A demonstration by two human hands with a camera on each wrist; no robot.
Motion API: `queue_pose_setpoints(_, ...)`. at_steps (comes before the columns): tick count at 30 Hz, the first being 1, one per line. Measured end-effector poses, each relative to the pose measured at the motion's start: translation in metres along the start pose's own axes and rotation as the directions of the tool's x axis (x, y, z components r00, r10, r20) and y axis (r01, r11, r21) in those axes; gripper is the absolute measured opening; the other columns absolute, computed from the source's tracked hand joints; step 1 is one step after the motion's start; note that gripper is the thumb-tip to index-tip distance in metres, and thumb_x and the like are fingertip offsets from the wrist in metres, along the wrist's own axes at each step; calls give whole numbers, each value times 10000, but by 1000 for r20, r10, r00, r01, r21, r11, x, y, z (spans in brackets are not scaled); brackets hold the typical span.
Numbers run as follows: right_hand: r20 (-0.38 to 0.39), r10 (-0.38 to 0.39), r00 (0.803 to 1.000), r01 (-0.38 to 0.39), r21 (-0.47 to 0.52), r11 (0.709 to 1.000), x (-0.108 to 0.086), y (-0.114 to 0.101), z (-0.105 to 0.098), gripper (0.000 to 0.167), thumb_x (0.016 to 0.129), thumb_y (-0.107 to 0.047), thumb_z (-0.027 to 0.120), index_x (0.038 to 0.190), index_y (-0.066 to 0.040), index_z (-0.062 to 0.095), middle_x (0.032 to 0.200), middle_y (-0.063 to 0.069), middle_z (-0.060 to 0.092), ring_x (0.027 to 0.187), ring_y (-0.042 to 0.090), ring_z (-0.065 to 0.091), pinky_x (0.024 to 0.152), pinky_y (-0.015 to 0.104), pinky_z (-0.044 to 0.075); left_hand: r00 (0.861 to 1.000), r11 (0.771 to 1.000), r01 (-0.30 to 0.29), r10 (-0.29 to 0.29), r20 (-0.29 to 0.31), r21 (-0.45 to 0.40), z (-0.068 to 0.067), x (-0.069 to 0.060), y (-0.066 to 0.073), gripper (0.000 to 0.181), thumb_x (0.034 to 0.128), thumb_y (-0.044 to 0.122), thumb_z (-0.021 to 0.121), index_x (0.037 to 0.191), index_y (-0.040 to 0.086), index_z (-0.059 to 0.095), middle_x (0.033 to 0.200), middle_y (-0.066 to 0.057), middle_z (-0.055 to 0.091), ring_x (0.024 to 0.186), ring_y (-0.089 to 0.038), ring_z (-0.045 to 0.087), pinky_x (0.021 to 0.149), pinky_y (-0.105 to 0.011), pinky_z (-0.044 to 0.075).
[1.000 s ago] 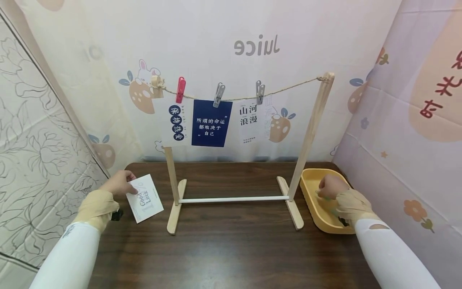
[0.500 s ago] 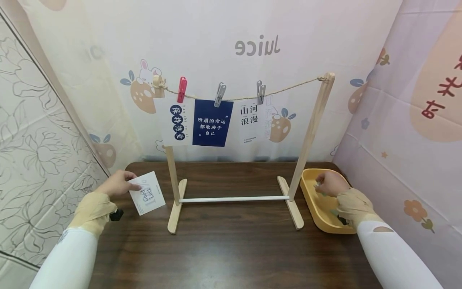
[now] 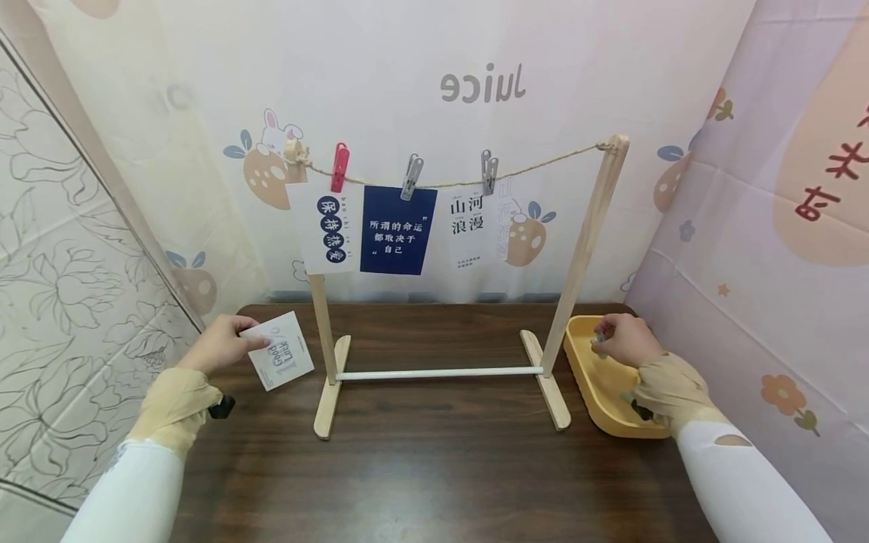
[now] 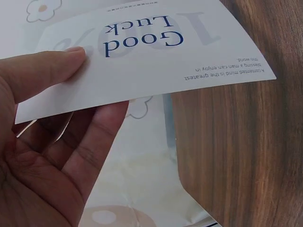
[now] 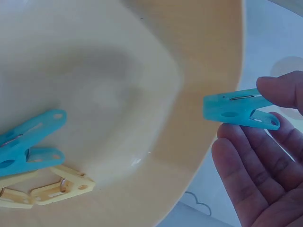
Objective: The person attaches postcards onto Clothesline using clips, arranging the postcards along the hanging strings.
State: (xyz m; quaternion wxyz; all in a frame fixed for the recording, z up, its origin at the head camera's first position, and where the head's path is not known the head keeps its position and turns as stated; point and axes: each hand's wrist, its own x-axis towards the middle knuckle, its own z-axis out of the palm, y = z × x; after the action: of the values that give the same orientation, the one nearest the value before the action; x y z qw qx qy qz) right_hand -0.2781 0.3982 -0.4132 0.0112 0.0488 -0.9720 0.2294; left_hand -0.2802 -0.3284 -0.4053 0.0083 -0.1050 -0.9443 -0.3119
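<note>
My left hand (image 3: 216,347) pinches a white card (image 3: 284,356) printed "Good Luck" above the table's left side. In the left wrist view the thumb (image 4: 71,64) lies on top of the card and the fingers are under it. Over the yellow tray (image 3: 589,392), my right hand (image 3: 631,341) holds a teal clothespin (image 5: 229,108). Its thumb is on the upper handle, with the fingers below, and the clothespin's jaws look closed. Another teal clothespin (image 5: 35,135) and yellow clothespins (image 5: 64,186) lie inside the tray.
A wooden stand with a white crossbar (image 3: 441,373) carries a rope (image 3: 550,164). A red clothespin (image 3: 340,167) and two grey ones hold a white card (image 3: 308,234), a blue card (image 3: 397,230) and another white card (image 3: 468,234). Printed cloth walls surround the dark table (image 3: 434,467).
My left hand has raised the card slightly, moving it away from me and turning it. My right hand has lifted a little within the tray, and the teal clothespin now shows in its fingers.
</note>
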Motion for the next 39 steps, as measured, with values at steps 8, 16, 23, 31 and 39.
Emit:
queue_pose_setpoints(8, -73, -6, 997, 9, 44, 999, -4, -1, -6, 355, 919, -134, 817, 1180, 81, 710, 984, 203, 772, 874, 285, 721, 721, 346, 546, 998, 999, -20, 18, -62, -26, -1, -3, 12, 193, 992, 127, 775, 1048, -58, 760, 913, -137, 800, 760, -122, 633, 637, -277, 475)
queue_pose_setpoints(16, -171, -17, 985, 26, 53, 998, -12, -11, -10, 367, 958, -146, 796, 1226, 86, 702, 993, 208, 783, 863, 307, 741, 713, 329, 555, 993, 999, -35, 31, -116, -29, -2, -11, 26, 176, 995, 123, 766, 1047, -45, 764, 931, -161, 813, 740, -118, 656, 623, -271, 462)
queue_pose_setpoints(23, -199, -16, 980, 31, 71, 997, -20, -16, -9, 322, 979, -145, 782, 1207, 71, 711, 1026, 224, 785, 899, 338, 747, 724, 326, 555, 984, 999, -44, 40, -175, -23, -3, -17, 32, 173, 982, 111, 776, 1042, -51, 764, 937, -189, 809, 721, -107, 654, 608, -266, 475)
queue_pose_setpoints(31, -279, -76, 957, 98, 64, 993, -28, -33, -13, 282, 925, -93, 830, 1153, 49, 746, 948, 166, 796, 808, 179, 713, 679, 220, 519, 974, 997, -79, 73, -214, -20, -7, -23, 35, 165, 952, 118, 811, 1016, -31, 777, 893, -157, 809, 662, -25, 627, 584, -249, 470)
queue_pose_setpoints(39, -308, -111, 945, 145, 88, 986, -31, -42, -16, 253, 909, -37, 811, 1131, 63, 742, 948, 187, 794, 793, 124, 701, 664, 157, 523, 972, 994, -95, 80, -223, -56, -11, -29, 45, 158, 939, 105, 819, 997, -35, 777, 865, -137, 804, 648, 0, 625, 569, -228, 476)
